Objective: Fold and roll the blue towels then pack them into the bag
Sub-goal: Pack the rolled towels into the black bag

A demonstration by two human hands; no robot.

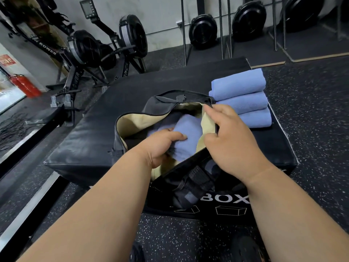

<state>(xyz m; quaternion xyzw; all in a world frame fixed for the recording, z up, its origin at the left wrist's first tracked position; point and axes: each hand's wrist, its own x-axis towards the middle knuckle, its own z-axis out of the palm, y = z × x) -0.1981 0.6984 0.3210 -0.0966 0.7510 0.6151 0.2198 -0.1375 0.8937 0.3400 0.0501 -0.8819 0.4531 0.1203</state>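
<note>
L hand (160, 146) grips a rolled blue towel (186, 133) inside the duffel bag (132, 121) mid-box, R hand (229, 138) pinching lining open; advise seating roll at bag end, 3 rolls (239, 95) waiting at box's far-right corner.

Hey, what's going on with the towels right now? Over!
Left hand gripping a towel inside the bag. Right hand holding the bag's edge open. Three rolled towels waiting beside it. Nothing blocking.
</note>
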